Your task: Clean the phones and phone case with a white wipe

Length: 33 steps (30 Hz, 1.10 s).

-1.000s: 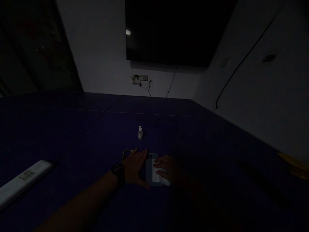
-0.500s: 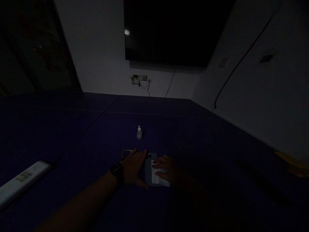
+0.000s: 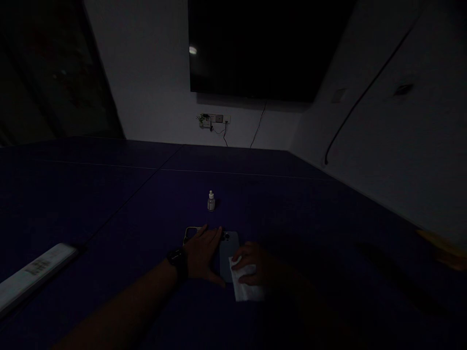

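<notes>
A blue-grey phone (image 3: pixel 224 257) was laid flat, back upward, on a dark blue surface (image 3: pixel 262 199), with its camera lenses (image 3: pixel 225 236) at the far end. The phone was judged to be stiff, light enough for one hand, and smooth, hence apt to slip, with a back that could be scratched or cracked; a hold by its two long edges, away from the lenses, was favoured. The white wipe (image 3: pixel 247 292), draped over the phone's near right corner and extended past it, was judged thin, soft and nearly weightless, best gripped by a bunched middle.

The left hand (image 3: pixel 202 255) was spread palm down, just left of the phone; its forefinger and thumb were parted along the phone's left edge, though actual contact could not be made out. A phone case (image 3: pixel 187 231), left of the phone, was partly covered by this hand. The right hand (image 3: pixel 256 262) was closed over the wipe at the phone's near right corner, with bent fingers and thumb set upon it; the force applied could not be told. A small bottle (image 3: pixel 211 202) was stood upright beyond the phone, and a long white object (image 3: pixel 42 272) was placed well to its left.
</notes>
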Each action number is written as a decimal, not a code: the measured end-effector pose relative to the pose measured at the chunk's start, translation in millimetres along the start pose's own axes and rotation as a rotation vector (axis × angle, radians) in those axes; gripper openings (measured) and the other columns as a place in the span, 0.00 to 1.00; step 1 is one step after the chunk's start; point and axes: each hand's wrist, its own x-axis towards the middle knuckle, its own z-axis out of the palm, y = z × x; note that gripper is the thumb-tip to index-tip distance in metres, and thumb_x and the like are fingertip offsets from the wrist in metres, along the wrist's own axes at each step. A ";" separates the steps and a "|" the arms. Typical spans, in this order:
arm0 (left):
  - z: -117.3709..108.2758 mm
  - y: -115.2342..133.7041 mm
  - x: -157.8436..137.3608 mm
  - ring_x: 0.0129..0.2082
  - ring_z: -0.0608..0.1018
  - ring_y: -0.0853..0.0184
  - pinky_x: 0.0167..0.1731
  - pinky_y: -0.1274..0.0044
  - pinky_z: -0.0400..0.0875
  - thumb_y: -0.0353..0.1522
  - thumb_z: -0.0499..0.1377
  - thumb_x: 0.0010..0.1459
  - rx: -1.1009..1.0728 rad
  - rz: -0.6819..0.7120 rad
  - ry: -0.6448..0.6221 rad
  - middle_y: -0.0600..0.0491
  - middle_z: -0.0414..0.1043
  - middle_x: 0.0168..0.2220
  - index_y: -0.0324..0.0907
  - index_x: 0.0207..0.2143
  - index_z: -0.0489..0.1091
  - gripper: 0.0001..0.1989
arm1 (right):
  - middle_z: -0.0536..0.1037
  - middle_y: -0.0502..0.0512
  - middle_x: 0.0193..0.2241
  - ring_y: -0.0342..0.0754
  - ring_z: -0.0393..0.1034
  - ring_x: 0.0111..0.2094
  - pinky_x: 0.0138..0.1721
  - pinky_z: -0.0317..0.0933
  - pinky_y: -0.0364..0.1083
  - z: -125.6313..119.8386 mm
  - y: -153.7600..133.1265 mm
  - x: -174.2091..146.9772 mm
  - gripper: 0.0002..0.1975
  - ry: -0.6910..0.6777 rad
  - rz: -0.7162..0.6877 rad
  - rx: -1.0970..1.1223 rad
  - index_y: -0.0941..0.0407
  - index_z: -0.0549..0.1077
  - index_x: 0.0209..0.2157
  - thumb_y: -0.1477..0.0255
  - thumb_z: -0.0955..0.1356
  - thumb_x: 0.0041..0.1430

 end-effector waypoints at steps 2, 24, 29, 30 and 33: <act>-1.4 1.0 0.4 0.66 0.61 0.40 0.67 0.51 0.41 0.68 0.58 0.40 -0.001 -0.001 -0.015 0.28 0.53 0.68 0.33 0.71 0.30 0.72 | 0.80 0.56 0.48 0.53 0.72 0.50 0.55 0.60 0.55 0.4 0.7 1.0 0.13 0.030 0.046 -0.046 0.48 0.81 0.44 0.62 0.74 0.57; -6.3 5.2 1.3 0.67 0.60 0.41 0.67 0.50 0.41 0.67 0.59 0.40 -0.012 -0.026 -0.044 0.26 0.54 0.67 0.31 0.71 0.32 0.72 | 0.80 0.58 0.48 0.53 0.72 0.50 0.55 0.60 0.57 -5.1 -3.9 0.8 0.14 -0.008 0.013 0.027 0.50 0.80 0.45 0.61 0.74 0.58; -5.9 5.1 0.7 0.66 0.61 0.40 0.66 0.49 0.42 0.67 0.59 0.40 -0.018 -0.029 -0.031 0.27 0.54 0.67 0.33 0.71 0.31 0.72 | 0.79 0.59 0.47 0.54 0.72 0.48 0.51 0.62 0.56 -4.0 -0.4 5.1 0.12 0.099 0.105 -0.093 0.51 0.81 0.45 0.65 0.73 0.59; -5.4 4.7 0.6 0.66 0.61 0.39 0.66 0.49 0.41 0.67 0.60 0.39 -0.018 -0.032 -0.035 0.26 0.53 0.67 0.32 0.71 0.31 0.72 | 0.80 0.58 0.47 0.54 0.71 0.48 0.51 0.61 0.56 -4.7 -0.7 4.1 0.12 0.081 0.082 -0.086 0.51 0.81 0.44 0.64 0.74 0.58; -3.8 3.8 0.4 0.67 0.61 0.40 0.66 0.49 0.41 0.67 0.60 0.39 -0.015 -0.032 -0.044 0.26 0.53 0.67 0.31 0.71 0.30 0.73 | 0.80 0.55 0.45 0.54 0.70 0.49 0.52 0.60 0.56 -7.2 -2.9 -0.7 0.13 0.030 0.014 -0.049 0.49 0.82 0.41 0.61 0.76 0.55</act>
